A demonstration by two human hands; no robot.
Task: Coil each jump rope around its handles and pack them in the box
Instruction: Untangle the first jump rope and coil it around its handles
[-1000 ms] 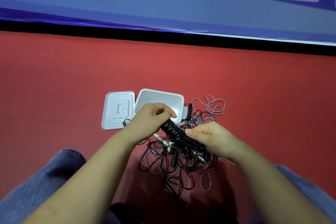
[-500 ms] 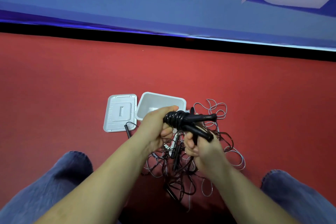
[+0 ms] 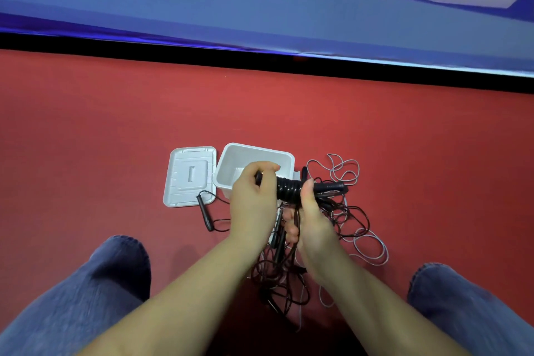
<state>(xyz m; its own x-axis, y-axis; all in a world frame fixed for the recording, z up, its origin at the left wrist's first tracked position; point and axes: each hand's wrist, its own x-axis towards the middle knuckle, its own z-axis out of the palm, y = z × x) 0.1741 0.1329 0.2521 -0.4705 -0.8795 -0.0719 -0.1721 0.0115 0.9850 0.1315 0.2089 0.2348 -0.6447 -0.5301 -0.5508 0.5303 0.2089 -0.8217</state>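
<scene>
On the red floor (image 3: 115, 139) a flat white plastic lid (image 3: 189, 176) lies beside an open white plastic box (image 3: 254, 154), in front of which the left hand (image 3: 254, 199) and right hand (image 3: 313, 220) both grip a coiled black jump rope (image 3: 289, 188) above tangled loose ropes (image 3: 346, 225).

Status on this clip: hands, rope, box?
Left hand and right hand both grip the coiled rope. Box open, nothing visibly packed. Loose tangle beneath.

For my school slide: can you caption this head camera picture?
Two hands hold a coiled black rope above a white box.
</scene>
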